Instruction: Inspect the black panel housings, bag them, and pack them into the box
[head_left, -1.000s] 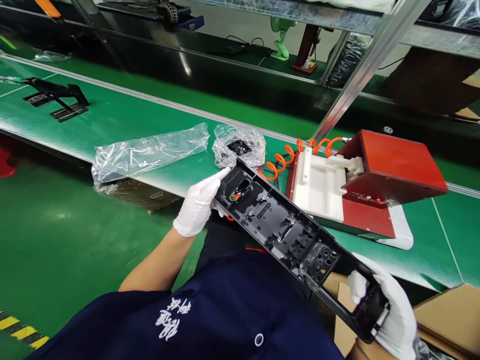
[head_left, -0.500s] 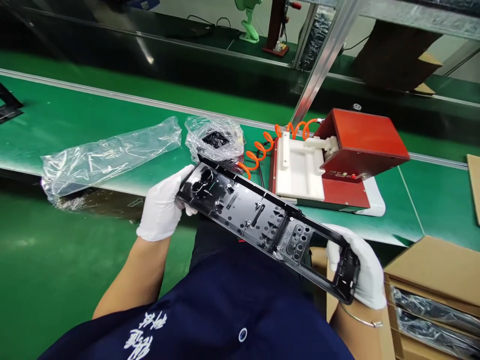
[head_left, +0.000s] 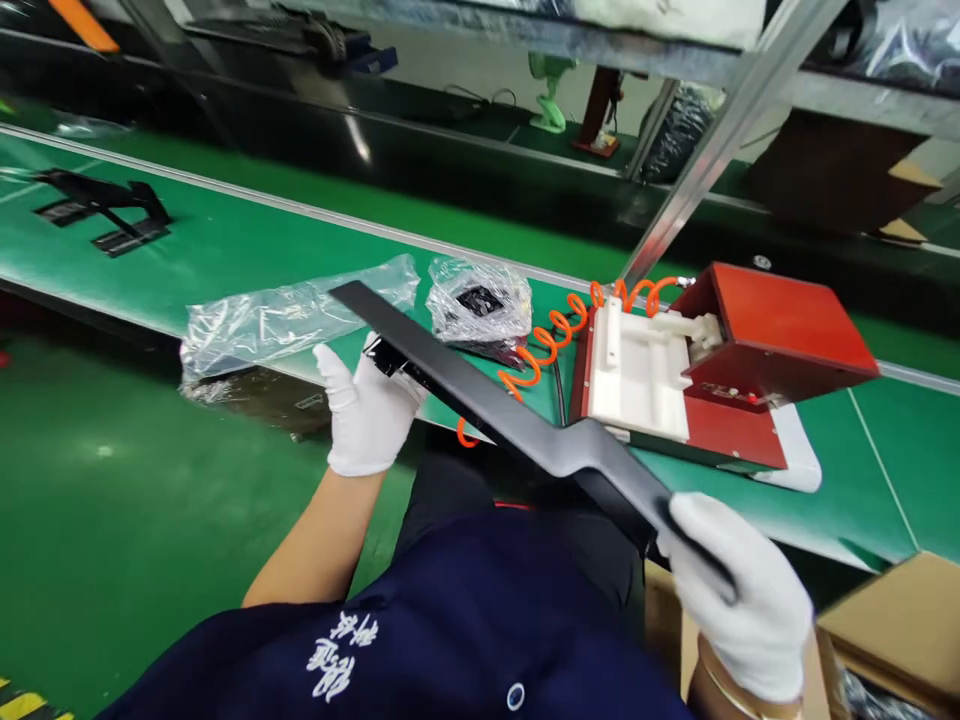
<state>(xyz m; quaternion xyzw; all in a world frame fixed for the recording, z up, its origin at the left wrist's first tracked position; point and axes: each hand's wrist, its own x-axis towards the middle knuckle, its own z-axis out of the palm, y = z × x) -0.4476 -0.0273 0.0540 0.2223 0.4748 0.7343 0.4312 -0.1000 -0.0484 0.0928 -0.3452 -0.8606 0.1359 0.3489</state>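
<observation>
A long black plastic panel point(head_left: 487, 405) stretches between both of my white-gloved hands, its smooth outer face turned up and its edge toward me. My left hand point(head_left: 367, 415) supports its far left end from below, fingers spread against it. My right hand point(head_left: 739, 590) grips the near right end. The panel hangs above the near edge of the green conveyor belt point(head_left: 225, 250), just in front of a red and white fixture point(head_left: 720, 360).
On the belt lie an empty clear plastic bag point(head_left: 277, 315) and a smaller bag holding a black part point(head_left: 480, 300). An orange coiled hose point(head_left: 555, 335) runs to the fixture. A black bracket point(head_left: 112, 200) sits far left. Cardboard boxes point(head_left: 900, 620) stand at lower right.
The panel has been rotated about its length: its ribbed inner side faced up before, now the smooth outer face shows. Both hands stayed at its ends.
</observation>
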